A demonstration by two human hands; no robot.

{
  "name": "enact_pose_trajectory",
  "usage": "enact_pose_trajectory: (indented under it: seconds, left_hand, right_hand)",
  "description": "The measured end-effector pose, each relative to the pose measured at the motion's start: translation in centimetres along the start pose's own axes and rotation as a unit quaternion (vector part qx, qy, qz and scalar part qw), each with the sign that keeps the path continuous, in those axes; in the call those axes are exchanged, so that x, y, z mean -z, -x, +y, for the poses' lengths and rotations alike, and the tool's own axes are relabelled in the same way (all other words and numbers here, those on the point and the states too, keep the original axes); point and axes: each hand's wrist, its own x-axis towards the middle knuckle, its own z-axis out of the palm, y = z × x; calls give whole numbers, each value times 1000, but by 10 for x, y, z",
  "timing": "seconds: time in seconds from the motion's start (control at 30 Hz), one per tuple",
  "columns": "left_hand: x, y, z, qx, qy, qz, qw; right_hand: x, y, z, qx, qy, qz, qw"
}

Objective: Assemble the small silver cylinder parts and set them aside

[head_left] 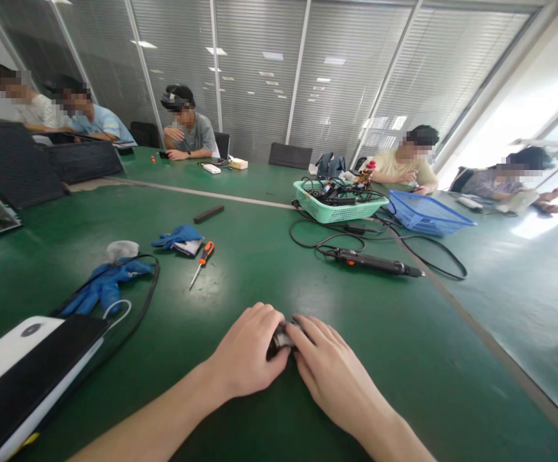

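Observation:
Between both hands, low over the green table, is a small dark and silvery metal part, mostly covered by fingers. My left hand is closed round its left side, thumb in front and fingers behind. From the right, my right hand has its fingers curled onto the same part, the fingertips meeting the left hand's. What kind of part it is cannot be made out. An orange and black screwdriver lies beyond my left hand, and a black electric screwdriver with its cable lies beyond my right hand.
Blue gloves and a white and black device lie at left. A dark bar sits farther back. A green basket of cables and parts stands beside a blue basket. Several people sit around the table.

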Motion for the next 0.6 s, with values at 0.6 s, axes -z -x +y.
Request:
enact_pose_trajectory:
  seconds: [0.6]
  left_hand:
    - [0, -4, -7, 45, -52, 26, 997]
  right_hand:
    - [6, 1, 16, -124, 19, -11, 992]
